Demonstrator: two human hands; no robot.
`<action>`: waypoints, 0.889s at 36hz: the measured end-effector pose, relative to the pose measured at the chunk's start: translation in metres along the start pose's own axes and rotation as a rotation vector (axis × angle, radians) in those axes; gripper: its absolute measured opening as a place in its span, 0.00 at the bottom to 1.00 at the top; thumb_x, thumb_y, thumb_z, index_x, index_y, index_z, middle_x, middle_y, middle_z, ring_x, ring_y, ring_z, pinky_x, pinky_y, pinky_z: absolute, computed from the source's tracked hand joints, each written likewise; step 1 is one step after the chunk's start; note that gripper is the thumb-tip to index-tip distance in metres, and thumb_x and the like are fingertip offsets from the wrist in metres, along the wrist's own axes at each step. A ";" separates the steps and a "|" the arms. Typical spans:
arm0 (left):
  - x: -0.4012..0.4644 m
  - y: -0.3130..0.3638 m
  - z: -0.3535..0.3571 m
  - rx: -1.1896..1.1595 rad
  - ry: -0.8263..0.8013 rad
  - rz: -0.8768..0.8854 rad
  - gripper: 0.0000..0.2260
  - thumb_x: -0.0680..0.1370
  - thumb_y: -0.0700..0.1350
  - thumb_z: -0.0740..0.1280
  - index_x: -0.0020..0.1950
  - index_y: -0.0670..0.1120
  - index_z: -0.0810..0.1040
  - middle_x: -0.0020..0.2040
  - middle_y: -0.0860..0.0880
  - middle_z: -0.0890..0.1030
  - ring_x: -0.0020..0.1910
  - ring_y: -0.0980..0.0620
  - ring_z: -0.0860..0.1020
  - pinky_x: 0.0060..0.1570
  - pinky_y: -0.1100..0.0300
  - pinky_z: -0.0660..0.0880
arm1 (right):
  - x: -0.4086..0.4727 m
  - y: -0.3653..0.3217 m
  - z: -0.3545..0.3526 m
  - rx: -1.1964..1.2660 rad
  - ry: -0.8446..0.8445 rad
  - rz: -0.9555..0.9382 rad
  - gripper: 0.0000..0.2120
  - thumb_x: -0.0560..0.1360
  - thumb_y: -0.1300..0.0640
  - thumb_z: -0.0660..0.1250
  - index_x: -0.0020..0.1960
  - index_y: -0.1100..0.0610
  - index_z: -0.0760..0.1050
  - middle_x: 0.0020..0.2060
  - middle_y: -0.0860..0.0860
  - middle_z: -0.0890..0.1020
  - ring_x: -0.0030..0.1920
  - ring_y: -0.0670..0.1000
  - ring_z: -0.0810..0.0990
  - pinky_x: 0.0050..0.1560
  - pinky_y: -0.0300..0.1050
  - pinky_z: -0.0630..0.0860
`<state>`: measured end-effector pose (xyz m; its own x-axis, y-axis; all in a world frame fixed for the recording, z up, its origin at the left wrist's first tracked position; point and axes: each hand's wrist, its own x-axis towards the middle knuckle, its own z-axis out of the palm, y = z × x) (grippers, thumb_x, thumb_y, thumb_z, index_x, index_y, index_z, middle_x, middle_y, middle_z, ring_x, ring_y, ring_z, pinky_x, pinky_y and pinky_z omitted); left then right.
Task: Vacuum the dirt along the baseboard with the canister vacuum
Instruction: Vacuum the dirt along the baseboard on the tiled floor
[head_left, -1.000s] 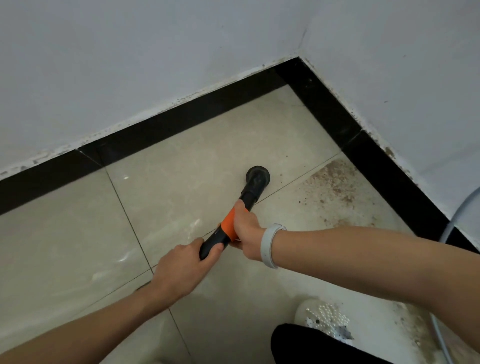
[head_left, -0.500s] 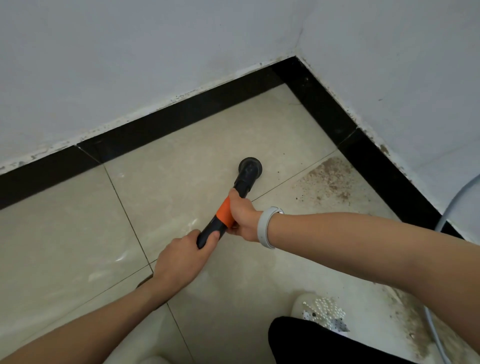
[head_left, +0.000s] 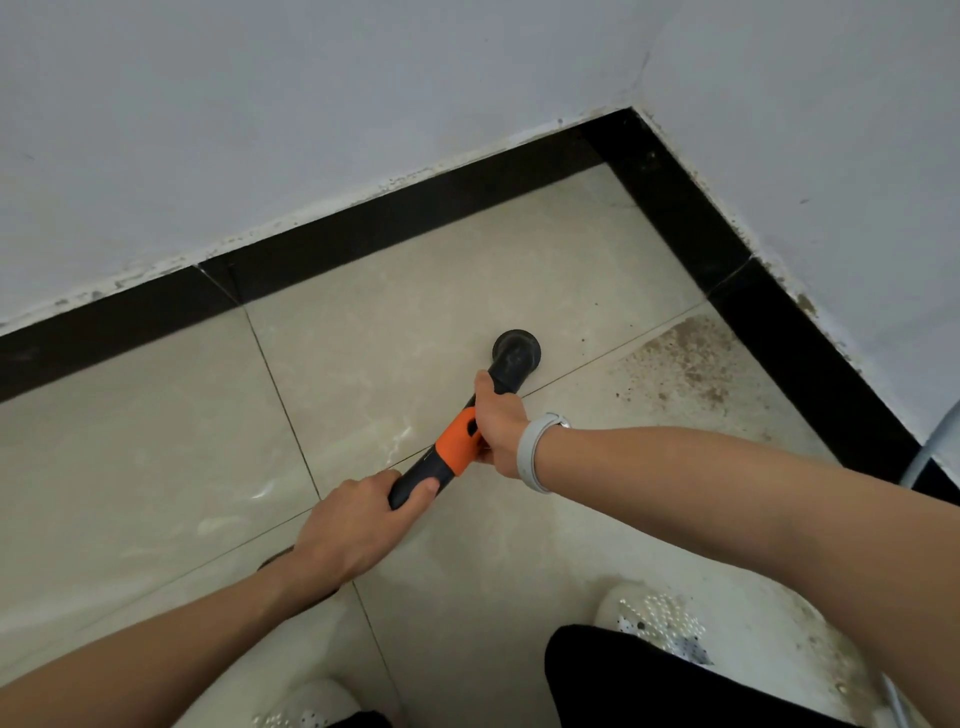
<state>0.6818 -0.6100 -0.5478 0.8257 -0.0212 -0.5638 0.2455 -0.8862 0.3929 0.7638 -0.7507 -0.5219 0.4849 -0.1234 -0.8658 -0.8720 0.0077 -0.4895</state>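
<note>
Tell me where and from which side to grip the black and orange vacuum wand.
Grip the black and orange vacuum wand from above along its bare shaft, as both hands do: left hand round the black rear end, right hand just behind the round black nozzle. The wand slants down to the floor, so its top is exposed.

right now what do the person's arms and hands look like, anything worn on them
Both forearms are bare, with no sleeves in view. The right wrist carries a pale grey band like a fitness tracker. The left hand and right hand wear no gloves, and no rings show.
</note>
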 end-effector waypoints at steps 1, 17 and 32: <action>-0.001 0.001 0.000 0.000 -0.005 0.003 0.20 0.78 0.64 0.55 0.37 0.51 0.68 0.32 0.52 0.74 0.30 0.53 0.72 0.31 0.59 0.65 | 0.004 0.001 -0.002 0.003 0.012 -0.008 0.28 0.84 0.47 0.48 0.73 0.68 0.62 0.56 0.67 0.74 0.57 0.63 0.75 0.63 0.53 0.74; -0.012 0.000 0.012 -0.016 -0.094 0.009 0.21 0.77 0.66 0.54 0.38 0.49 0.68 0.31 0.52 0.73 0.29 0.52 0.71 0.32 0.58 0.65 | 0.013 0.025 -0.010 -0.133 0.079 0.042 0.21 0.82 0.45 0.53 0.56 0.63 0.70 0.40 0.58 0.76 0.40 0.54 0.77 0.50 0.55 0.82; 0.050 0.106 0.027 -0.148 -0.176 0.117 0.22 0.77 0.68 0.56 0.38 0.49 0.70 0.34 0.51 0.77 0.29 0.50 0.76 0.38 0.56 0.75 | 0.056 -0.027 -0.098 -0.107 0.240 -0.016 0.22 0.84 0.49 0.50 0.67 0.65 0.66 0.50 0.58 0.75 0.51 0.58 0.75 0.48 0.50 0.76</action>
<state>0.7354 -0.7175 -0.5533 0.7548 -0.2118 -0.6208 0.2356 -0.7958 0.5579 0.8078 -0.8547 -0.5469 0.4800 -0.3545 -0.8025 -0.8727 -0.0992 -0.4781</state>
